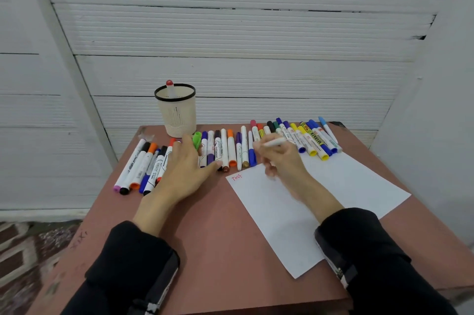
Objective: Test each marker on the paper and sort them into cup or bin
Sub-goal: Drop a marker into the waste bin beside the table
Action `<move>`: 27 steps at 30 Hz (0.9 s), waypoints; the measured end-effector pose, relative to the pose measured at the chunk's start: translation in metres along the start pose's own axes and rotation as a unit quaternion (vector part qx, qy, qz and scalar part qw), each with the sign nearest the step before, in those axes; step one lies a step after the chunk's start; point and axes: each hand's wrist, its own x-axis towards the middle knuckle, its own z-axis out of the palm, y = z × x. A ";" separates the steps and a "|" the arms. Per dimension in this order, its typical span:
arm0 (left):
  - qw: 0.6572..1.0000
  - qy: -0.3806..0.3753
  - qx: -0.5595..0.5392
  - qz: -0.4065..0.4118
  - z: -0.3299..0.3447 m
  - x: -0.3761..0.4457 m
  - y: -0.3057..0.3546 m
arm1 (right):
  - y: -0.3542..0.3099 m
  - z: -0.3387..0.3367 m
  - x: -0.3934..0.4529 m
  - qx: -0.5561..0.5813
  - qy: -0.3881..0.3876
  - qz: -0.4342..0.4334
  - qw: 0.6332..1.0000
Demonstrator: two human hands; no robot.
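Note:
A long row of capped markers point(232, 149) lies across the far part of the reddish table point(210, 237). A white sheet of paper point(333, 186) lies at the right, with a small red word near its top left corner. My right hand point(279, 158) grips a white marker point(275, 142) above the paper's top edge. My left hand point(184, 163) holds a green cap point(197, 139) between its fingers, over the row of markers. A cream mesh cup point(177, 112) with a black rim stands at the back, one red-capped marker point(170, 87) inside. No bin is in view.
A white ribbed wall rises right behind the table. The table's left edge drops to a patterned rug point(23, 250). Bare table surface lies between my forearms and in front of the paper.

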 end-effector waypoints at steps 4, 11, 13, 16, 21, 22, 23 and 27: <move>0.994 0.008 0.107 0.018 0.007 -0.003 -0.001 | 0.009 0.012 0.000 -0.057 -0.026 0.003 0.998; 0.987 -0.021 0.158 -0.014 0.012 -0.001 -0.005 | 0.025 0.012 0.005 -0.074 -0.042 -0.017 0.996; 0.987 -0.023 0.158 -0.016 0.012 -0.001 -0.005 | 0.026 0.013 0.005 -0.090 -0.051 -0.025 0.994; 0.987 -0.024 0.159 -0.017 0.013 -0.001 -0.006 | 0.027 0.015 0.003 -0.119 -0.070 -0.038 0.990; 0.987 -0.031 0.156 -0.017 0.012 0.000 -0.004 | 0.028 0.014 0.003 -0.092 -0.073 -0.043 0.992; 0.987 -0.034 0.157 -0.018 0.012 0.000 -0.003 | 0.028 0.014 0.002 -0.097 -0.075 -0.044 0.992; 0.987 -0.036 0.156 -0.018 0.011 0.000 -0.003 | 0.028 0.015 0.002 -0.105 -0.076 -0.046 0.991; 0.987 -0.040 0.155 -0.018 0.011 0.000 -0.004 | 0.029 0.014 0.005 -0.088 -0.044 -0.043 0.994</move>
